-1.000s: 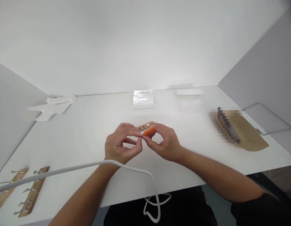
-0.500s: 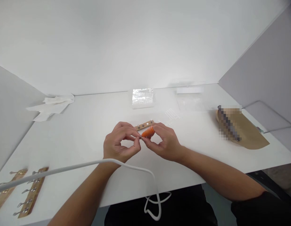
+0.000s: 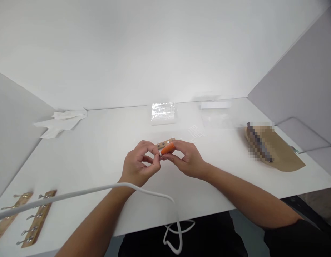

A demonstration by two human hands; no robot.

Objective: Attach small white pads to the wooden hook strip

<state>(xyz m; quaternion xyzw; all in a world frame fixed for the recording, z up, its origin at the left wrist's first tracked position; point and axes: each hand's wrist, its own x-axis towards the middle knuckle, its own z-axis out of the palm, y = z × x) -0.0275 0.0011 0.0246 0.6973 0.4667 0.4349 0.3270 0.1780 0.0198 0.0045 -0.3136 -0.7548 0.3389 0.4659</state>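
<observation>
Both hands meet over the middle of the white table. My right hand pinches a small orange screwdriver handle between thumb and fingers. My left hand pinches something tiny at the tool's tip, too small to make out. Just behind the fingers lies a short wooden strip with small metal studs along it, partly hidden by the hands.
Two wooden hook racks lie at the near left edge. A crumpled white cloth sits far left, a clear plastic box at the back centre, a clear bag beside it, a brown paper bag at right. A white cable crosses my left forearm.
Both hands stay together at the table's centre, shifting only slightly. My left fingers have curled a little tighter around the tool's tip.
</observation>
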